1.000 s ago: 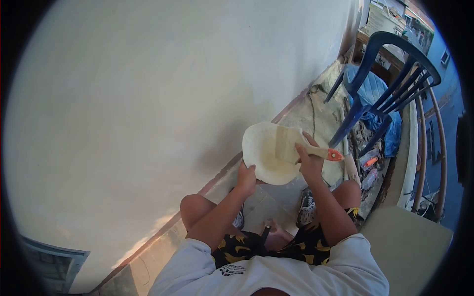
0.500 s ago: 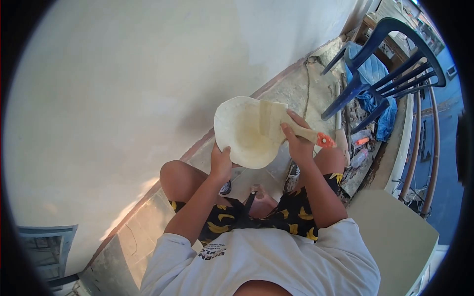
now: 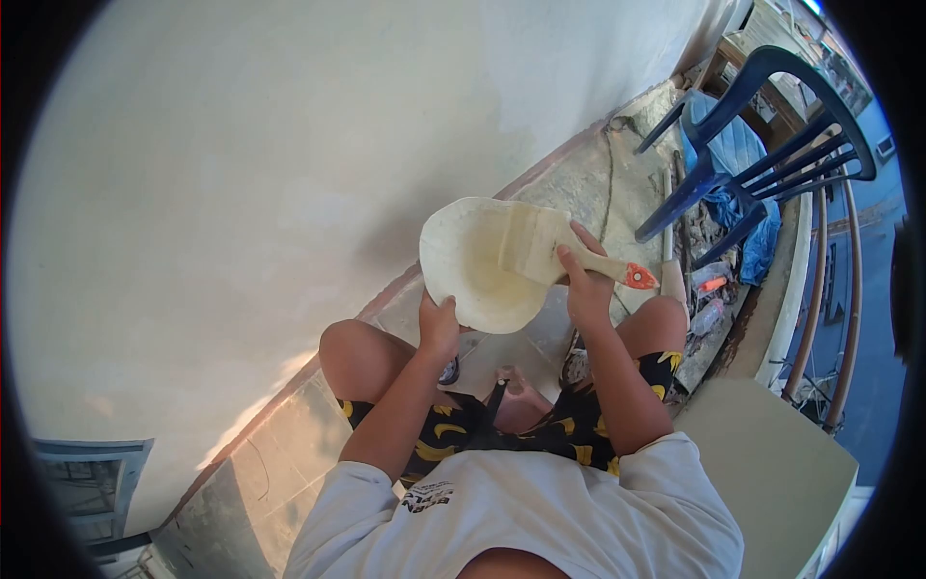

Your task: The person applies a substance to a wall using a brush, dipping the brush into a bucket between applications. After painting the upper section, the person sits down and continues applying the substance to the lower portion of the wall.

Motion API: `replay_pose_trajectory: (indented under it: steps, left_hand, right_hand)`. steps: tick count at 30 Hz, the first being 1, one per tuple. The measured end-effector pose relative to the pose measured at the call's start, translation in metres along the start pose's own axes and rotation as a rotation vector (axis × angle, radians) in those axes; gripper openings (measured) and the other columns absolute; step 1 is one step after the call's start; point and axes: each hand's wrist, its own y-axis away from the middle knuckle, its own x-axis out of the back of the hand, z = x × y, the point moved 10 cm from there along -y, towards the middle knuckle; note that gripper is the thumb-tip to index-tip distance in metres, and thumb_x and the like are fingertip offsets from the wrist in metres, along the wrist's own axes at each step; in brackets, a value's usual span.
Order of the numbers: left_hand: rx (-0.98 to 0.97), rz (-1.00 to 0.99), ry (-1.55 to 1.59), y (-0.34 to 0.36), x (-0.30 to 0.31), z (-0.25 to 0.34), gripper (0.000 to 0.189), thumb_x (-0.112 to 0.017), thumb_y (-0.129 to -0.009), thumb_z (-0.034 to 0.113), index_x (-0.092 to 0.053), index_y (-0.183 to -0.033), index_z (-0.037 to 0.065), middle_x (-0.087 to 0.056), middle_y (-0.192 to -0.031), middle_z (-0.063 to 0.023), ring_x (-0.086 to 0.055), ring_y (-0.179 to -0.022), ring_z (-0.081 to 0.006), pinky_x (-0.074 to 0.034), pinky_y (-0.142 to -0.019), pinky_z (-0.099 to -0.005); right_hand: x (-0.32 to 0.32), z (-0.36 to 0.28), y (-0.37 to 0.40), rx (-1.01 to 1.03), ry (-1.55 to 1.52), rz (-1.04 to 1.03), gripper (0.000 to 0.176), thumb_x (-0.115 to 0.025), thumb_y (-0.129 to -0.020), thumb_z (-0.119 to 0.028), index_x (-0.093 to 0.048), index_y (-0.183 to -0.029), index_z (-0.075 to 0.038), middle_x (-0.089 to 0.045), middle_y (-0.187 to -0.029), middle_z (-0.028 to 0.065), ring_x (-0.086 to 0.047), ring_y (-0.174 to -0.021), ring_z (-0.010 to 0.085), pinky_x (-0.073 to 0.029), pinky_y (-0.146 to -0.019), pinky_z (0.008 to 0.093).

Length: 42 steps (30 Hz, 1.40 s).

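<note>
left hand [image 3: 439,326] grips round cream paint-coated bowl [image 3: 473,265] | right hand [image 3: 585,285] clasps wide flat brush [image 3: 540,246], orange-tipped handle

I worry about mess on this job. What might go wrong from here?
1. The left hand grips the container only at its lower rim. It looks tilted, so its contents might slop onto the floor.
2. The right hand holds the brush with its bristles in the container. A heavily loaded brush could drip on the bare knee below.
3. The blue chair stands close on the right, a possible snag when rising.
</note>
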Motion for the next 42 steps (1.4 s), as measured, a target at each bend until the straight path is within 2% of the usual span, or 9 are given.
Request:
replay_pose_trajectory:
  steps: [7,10,12,14,17,20,23,37,42]
  left_hand:
    - [0.004,0.0,0.065,-0.001,0.001,-0.005,0.038,-0.033,-0.086,0.001,-0.031,-0.124,0.004,-0.05,-0.113,-0.0179,-0.062,-0.09,-0.0296,-0.057,-0.062,-0.0399]
    - [0.005,0.012,0.043,0.001,0.001,0.003,0.037,-0.033,-0.087,0.001,-0.032,-0.123,0.004,-0.05,-0.113,-0.0179,-0.062,-0.089,-0.0293,-0.057,-0.061,-0.0394]
    - [0.004,0.014,0.049,0.002,0.0,0.003,0.036,-0.035,-0.088,0.003,-0.032,-0.123,0.006,-0.052,-0.112,-0.0167,-0.062,-0.085,-0.0283,-0.055,-0.056,-0.0383]
    - [-0.009,0.005,0.059,-0.006,0.004,-0.004,0.036,-0.035,-0.087,0.003,-0.032,-0.123,0.006,-0.052,-0.112,-0.0166,-0.062,-0.085,-0.0284,-0.055,-0.056,-0.0383]
    - [-0.042,-0.019,0.117,-0.004,-0.003,0.003,0.039,-0.034,-0.086,0.002,-0.031,-0.124,0.006,-0.051,-0.113,-0.0177,-0.062,-0.089,-0.0306,-0.056,-0.059,-0.0421]
    - [-0.024,-0.009,0.072,-0.015,0.005,-0.009,0.04,-0.034,-0.086,0.001,-0.03,-0.125,0.006,-0.05,-0.115,-0.0183,-0.06,-0.093,-0.0325,-0.056,-0.063,-0.0459]
    - [-0.02,0.013,0.081,-0.017,0.008,-0.015,0.04,-0.034,-0.086,0.001,-0.029,-0.126,0.006,-0.048,-0.116,-0.0184,-0.059,-0.096,-0.0343,-0.056,-0.066,-0.0487]
    - [0.089,0.049,0.062,-0.01,-0.003,-0.046,0.037,-0.04,-0.084,-0.001,-0.036,-0.121,0.003,-0.051,-0.109,-0.0147,-0.06,-0.091,-0.0271,-0.057,-0.065,-0.0378]
    - [0.125,0.071,0.026,-0.006,-0.004,-0.045,0.038,-0.039,-0.084,-0.001,-0.036,-0.122,0.004,-0.051,-0.109,-0.0144,-0.061,-0.09,-0.0258,-0.056,-0.066,-0.0359]
  right_hand:
    - [-0.002,0.008,-0.011,-0.024,-0.391,0.029,0.044,-0.061,-0.082,-0.012,-0.046,-0.121,0.004,-0.059,-0.101,0.0108,-0.06,-0.078,0.0135,-0.051,-0.059,0.0231]
    - [-0.001,-0.005,-0.01,0.071,-0.172,0.037,0.04,-0.062,-0.081,-0.01,-0.05,-0.118,0.002,-0.061,-0.096,0.0105,-0.061,-0.078,0.0124,-0.05,-0.059,0.0213]
    - [-0.045,-0.021,0.0,0.449,0.562,-0.402,0.035,-0.06,-0.082,-0.007,-0.052,-0.115,0.002,-0.061,-0.095,0.0089,-0.058,-0.074,0.0113,-0.048,-0.06,0.0225]
    - [-0.031,-0.001,-0.002,0.178,0.337,-0.261,0.031,-0.061,-0.081,-0.007,-0.056,-0.11,0.003,-0.061,-0.092,0.0081,-0.056,-0.07,0.0093,-0.047,-0.059,0.0219]
    - [-0.035,0.006,-0.006,0.363,0.445,-0.355,0.034,-0.063,-0.079,-0.005,-0.056,-0.112,0.001,-0.062,-0.089,0.0096,-0.061,-0.082,0.0165,-0.048,-0.076,0.0265]
    - [-0.001,0.037,-0.019,-0.057,-0.216,0.005,0.041,-0.059,-0.081,-0.006,-0.047,-0.12,0.002,-0.056,-0.111,0.0127,-0.058,-0.097,0.0202,-0.049,-0.079,0.0317]
    - [0.001,0.032,-0.036,-0.118,-0.607,0.097,0.044,-0.055,-0.083,-0.006,-0.041,-0.125,-0.001,-0.054,-0.114,0.0131,-0.055,-0.103,0.0223,-0.049,-0.082,0.0366]
    - [-0.134,-0.224,-0.199,0.356,-0.989,-0.014,0.048,-0.052,-0.082,-0.002,-0.034,-0.127,-0.003,-0.042,-0.12,0.0185,-0.051,-0.103,0.0369,-0.053,-0.08,0.0463]
    - [-0.146,-0.175,-0.234,0.274,-0.852,0.126,0.047,-0.052,-0.081,-0.001,-0.037,-0.125,-0.003,-0.046,-0.116,0.0177,-0.057,-0.093,0.0362,-0.057,-0.069,0.0421]
